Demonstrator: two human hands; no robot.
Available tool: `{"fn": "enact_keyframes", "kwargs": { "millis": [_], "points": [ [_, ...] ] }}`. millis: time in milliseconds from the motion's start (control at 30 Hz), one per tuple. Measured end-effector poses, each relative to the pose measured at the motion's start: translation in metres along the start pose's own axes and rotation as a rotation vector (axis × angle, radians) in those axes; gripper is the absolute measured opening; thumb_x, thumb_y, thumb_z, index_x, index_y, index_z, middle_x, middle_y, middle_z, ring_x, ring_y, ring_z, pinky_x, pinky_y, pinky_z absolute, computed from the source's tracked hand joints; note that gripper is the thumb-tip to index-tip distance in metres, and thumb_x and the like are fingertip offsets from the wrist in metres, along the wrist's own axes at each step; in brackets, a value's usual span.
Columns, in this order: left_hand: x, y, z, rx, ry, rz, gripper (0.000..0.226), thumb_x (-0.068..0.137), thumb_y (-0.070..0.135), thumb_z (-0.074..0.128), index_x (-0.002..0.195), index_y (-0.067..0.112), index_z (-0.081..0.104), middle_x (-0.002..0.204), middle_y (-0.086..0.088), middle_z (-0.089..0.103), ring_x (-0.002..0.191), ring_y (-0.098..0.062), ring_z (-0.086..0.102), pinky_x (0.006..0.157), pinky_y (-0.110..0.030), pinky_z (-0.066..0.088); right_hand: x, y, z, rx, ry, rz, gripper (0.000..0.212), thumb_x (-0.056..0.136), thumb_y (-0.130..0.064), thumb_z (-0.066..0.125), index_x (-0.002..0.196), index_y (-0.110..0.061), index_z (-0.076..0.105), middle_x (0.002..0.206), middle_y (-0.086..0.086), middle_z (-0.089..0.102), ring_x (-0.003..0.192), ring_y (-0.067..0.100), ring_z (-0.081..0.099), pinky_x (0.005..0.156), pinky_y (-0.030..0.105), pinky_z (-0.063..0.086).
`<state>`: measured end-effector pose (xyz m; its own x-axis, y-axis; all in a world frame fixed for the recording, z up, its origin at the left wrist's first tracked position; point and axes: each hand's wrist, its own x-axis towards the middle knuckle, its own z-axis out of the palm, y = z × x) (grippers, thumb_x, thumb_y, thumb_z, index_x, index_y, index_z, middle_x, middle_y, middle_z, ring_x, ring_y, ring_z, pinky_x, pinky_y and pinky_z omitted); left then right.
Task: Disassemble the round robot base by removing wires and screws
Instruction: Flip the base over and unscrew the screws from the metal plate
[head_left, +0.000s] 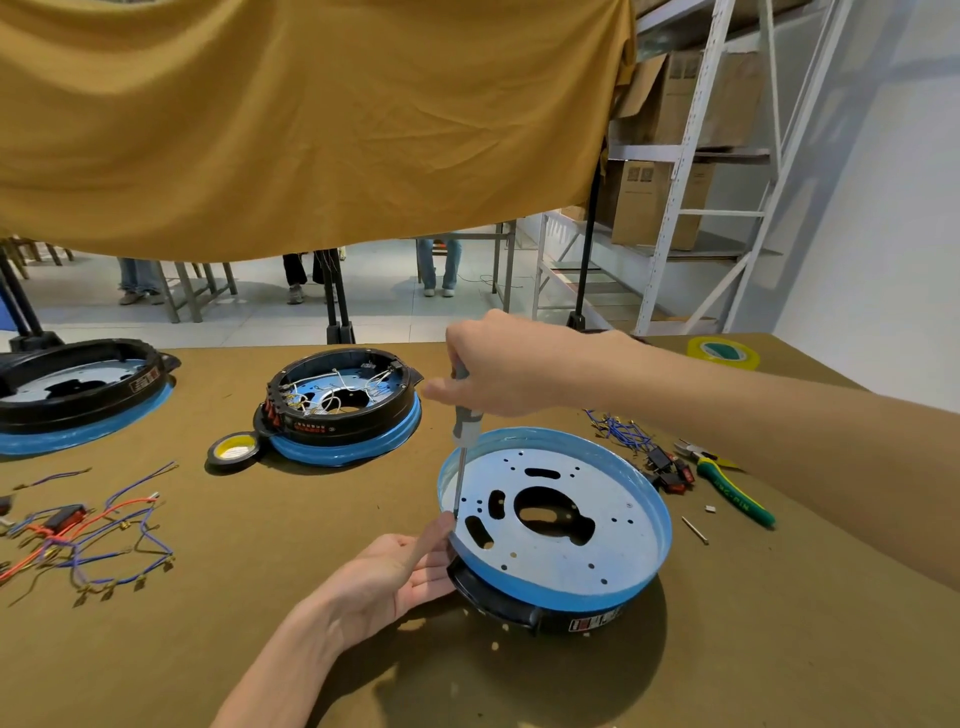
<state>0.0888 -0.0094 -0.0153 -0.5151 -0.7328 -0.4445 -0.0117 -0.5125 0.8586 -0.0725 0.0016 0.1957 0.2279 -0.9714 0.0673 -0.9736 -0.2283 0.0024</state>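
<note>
loose wires (88, 530) lie at lower left. left hand (400, 577), fingers relaxed, steadies the round base (556, 525) at lower centre. right hand (498, 364) grips a screwdriver (460, 441) upright on its left rim.

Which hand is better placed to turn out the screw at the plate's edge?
Probably the right hand: it already grips the screwdriver, tip down at the near base's left edge. The left hand only steadies the rim.

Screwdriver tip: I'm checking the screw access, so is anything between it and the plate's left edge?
Nothing visible blocks it. The grey-handled screwdriver in the right hand reaches the blue-rimmed round metal base; the left hand's fingers sit beside the tip.
</note>
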Motion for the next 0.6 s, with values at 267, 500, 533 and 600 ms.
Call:
{"fn": "enact_keyframes", "kwargs": {
  "millis": [267, 500, 533, 600],
  "points": [
    [-0.003, 0.000, -0.001, -0.014, -0.004, 0.015, 0.081, 0.063, 0.046, 0.085, 0.122, -0.003, 0.062, 0.111, -0.019, 0.077, 0.105, -0.031, 0.076, 0.083, -0.036, 0.064, 0.001, -0.002, -0.007, 0.115, -0.079, -0.036, 0.033, 0.090, -0.035, 0.071, 0.114, -0.021, 0.053, 0.084, -0.006, 0.056, 0.072, 0.008, 0.053, 0.051, 0.024, 0.036],
    [-0.002, -0.001, -0.001, 0.022, 0.006, 0.016, 0.086, 0.061, 0.049, 0.085, 0.125, -0.002, 0.062, 0.115, -0.019, 0.076, 0.109, -0.031, 0.074, 0.095, -0.040, 0.061, 0.002, -0.008, -0.003, 0.057, -0.055, -0.036, 0.019, 0.087, -0.032, 0.068, 0.096, -0.017, 0.062, 0.084, 0.002, 0.066, 0.068, 0.017, 0.057, 0.049, 0.025, 0.036],
    [-0.002, -0.002, -0.002, 0.022, 0.010, 0.014, 0.087, 0.060, 0.050, 0.085, 0.126, -0.002, 0.061, 0.116, -0.019, 0.076, 0.109, -0.030, 0.074, 0.097, -0.041, 0.060, 0.002, -0.008, -0.007, 0.089, -0.114, -0.041, 0.019, 0.085, -0.029, 0.071, 0.098, -0.019, 0.061, 0.086, 0.000, 0.065, 0.069, 0.013, 0.056, 0.049, 0.024, 0.036],
    [-0.001, -0.002, -0.002, 0.013, 0.005, 0.010, 0.085, 0.061, 0.049, 0.085, 0.124, -0.002, 0.062, 0.115, -0.018, 0.076, 0.109, -0.030, 0.075, 0.095, -0.040, 0.061, 0.001, -0.008, -0.008, 0.075, -0.150, -0.032, 0.028, 0.085, -0.032, 0.073, 0.105, -0.020, 0.059, 0.085, -0.003, 0.061, 0.070, 0.010, 0.056, 0.050, 0.023, 0.036]
  ]
}}
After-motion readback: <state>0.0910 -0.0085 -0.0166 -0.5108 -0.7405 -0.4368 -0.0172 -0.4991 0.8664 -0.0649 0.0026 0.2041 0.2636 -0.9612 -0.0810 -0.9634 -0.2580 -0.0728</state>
